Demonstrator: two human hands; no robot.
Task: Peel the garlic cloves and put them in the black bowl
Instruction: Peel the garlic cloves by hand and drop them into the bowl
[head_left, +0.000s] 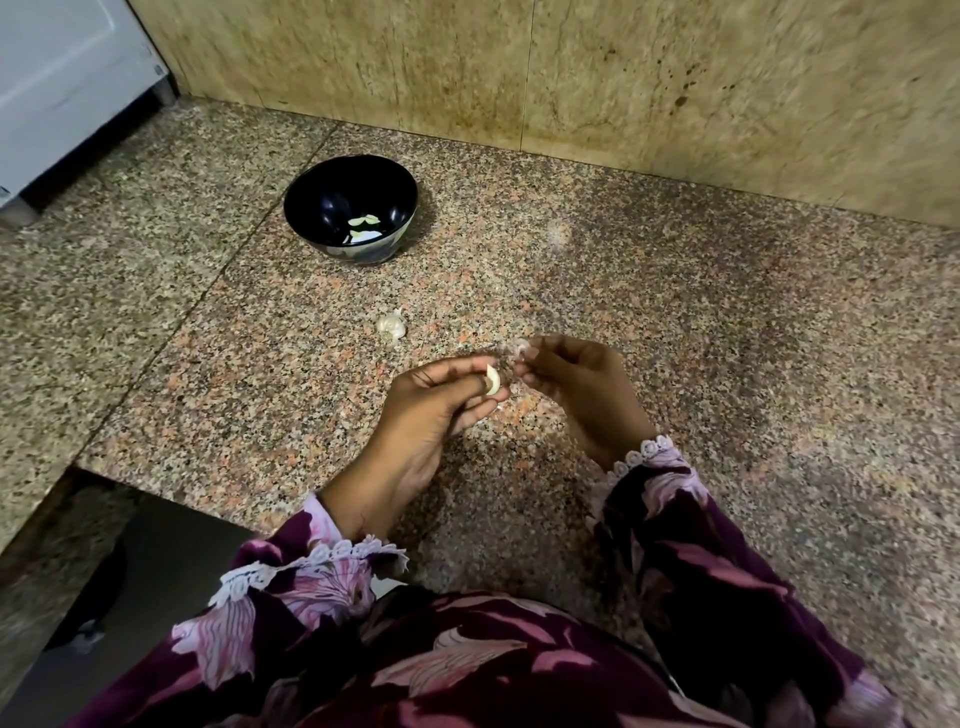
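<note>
My left hand (441, 400) pinches a pale garlic clove (492, 381) between thumb and fingers, low over the granite counter. Just to its right, my right hand (571, 382) has its fingers curled and pinches a thin scrap of garlic skin (519, 347) at the fingertips. The two hands nearly touch. A black bowl (332, 208) stands farther back on the counter, with a few peeled cloves (362, 226) at its bottom. Between bowl and hands lies a small garlic piece still in its skin (392, 327).
The speckled granite counter (727, 338) runs back to a tan stone wall (571, 78). A white appliance (57, 78) stands at the far left. The counter's front-left edge drops off to a dark floor (156, 561). My patterned purple sleeves fill the bottom of the view.
</note>
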